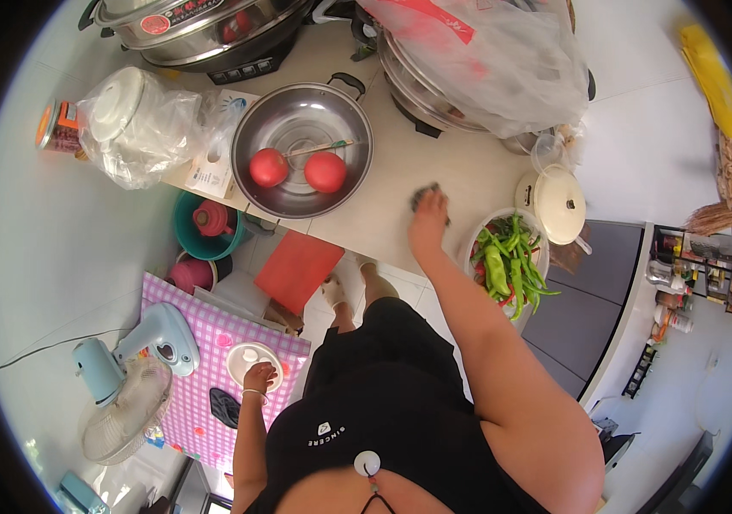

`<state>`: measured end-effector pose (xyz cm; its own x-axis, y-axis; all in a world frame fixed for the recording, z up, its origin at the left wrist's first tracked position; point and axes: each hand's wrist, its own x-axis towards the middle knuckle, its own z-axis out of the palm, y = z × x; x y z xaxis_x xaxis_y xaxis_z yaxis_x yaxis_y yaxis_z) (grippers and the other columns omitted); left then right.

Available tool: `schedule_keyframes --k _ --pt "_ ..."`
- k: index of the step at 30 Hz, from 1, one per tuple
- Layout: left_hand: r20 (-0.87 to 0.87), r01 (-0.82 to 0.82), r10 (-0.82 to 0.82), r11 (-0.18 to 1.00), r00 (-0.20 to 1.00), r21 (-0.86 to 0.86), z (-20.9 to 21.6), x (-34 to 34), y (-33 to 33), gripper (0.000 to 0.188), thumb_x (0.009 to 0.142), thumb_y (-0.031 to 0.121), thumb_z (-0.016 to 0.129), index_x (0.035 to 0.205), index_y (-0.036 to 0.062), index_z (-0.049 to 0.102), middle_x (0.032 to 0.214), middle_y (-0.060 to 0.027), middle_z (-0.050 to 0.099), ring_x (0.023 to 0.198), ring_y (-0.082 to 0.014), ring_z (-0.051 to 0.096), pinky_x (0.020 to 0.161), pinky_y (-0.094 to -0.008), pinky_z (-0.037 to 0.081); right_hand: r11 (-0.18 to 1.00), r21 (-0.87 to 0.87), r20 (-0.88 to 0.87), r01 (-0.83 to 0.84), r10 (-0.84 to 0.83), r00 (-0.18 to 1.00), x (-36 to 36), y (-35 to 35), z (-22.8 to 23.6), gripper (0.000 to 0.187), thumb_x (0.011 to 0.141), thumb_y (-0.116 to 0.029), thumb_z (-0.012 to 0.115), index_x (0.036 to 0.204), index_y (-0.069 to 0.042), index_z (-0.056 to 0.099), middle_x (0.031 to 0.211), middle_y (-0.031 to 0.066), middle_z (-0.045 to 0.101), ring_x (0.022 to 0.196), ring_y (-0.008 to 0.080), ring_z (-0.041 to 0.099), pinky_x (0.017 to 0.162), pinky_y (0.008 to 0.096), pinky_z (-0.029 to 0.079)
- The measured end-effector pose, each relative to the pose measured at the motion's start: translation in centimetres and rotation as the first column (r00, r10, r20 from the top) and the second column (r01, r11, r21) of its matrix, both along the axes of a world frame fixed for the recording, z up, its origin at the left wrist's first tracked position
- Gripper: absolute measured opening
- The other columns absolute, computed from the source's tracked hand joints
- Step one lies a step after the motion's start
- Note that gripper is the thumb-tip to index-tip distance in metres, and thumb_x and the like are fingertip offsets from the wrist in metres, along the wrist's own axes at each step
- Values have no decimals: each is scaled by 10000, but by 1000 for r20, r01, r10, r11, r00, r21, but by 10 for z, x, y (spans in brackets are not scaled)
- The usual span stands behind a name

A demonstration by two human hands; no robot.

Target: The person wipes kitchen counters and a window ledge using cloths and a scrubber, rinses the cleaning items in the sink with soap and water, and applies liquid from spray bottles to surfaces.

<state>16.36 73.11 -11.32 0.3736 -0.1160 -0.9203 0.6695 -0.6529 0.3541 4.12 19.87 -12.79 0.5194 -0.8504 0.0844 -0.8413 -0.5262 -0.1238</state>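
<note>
My right hand (pixel 428 224) presses a small dark cloth (pixel 422 196) onto the pale countertop (pixel 383 224); the cloth is slightly blurred, so its exact kind is unclear. Right of this hand stands a bowl of green peppers (pixel 511 257), with some red showing among them. My left hand (pixel 259 377) is down at my left side, its fingers curled at the rim of a round white lid (pixel 242 364) with a knob, over the checked tablecloth. A steel wok (pixel 301 107) sits on the counter to the left, with two red tomatoes (pixel 325 172) and a thin stick inside.
A cream lidded pot (pixel 558 206) stands beyond the peppers. Large steel cookers (pixel 203 34) line the back, one under a plastic bag (pixel 494 60). At left are a bagged white container (pixel 122 111), a teal bucket (pixel 190 231), a red stool (pixel 299 270) and a fan (pixel 130 403).
</note>
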Motion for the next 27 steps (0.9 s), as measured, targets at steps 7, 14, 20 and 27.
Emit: schedule_keyframes --k 7,14,20,27 --pt "0 6 -6 1000 1000 -17 4 1 -17 241 836 160 579 1033 22 597 895 -68 655 784 -168 652 647 -275 491 836 45 70 -546 543 837 58 101 27 463 798 -72 426 1242 61 441 1327 223 420 1237 395 385 979 498 346" --pt "-23 25 -39 900 999 -435 38 42 -165 311 890 252 582 1093 17 561 996 -87 638 860 -181 639 708 -274 494 940 -3 33 -342 342 939 33 -36 19 499 787 -10 457 1281 56 424 1346 230 393 1249 407 360 1020 490 313" --pt "-394 -477 290 685 872 -551 71 61 -336 497 871 357 592 1195 11 441 1105 -181 589 951 -268 618 795 -347 508 862 40 26 -506 505 863 71 -36 13 500 790 -18 472 1286 28 431 1372 192 377 1264 357 366 1026 475 315" --pt "-406 -275 50 810 913 -518 65 44 -326 356 885 286 554 1093 -2 536 1028 -161 626 903 -251 625 744 -339 512 885 9 9 -466 466 885 52 -61 15 509 788 -18 469 1291 28 414 1350 182 397 1254 361 368 1014 455 335"
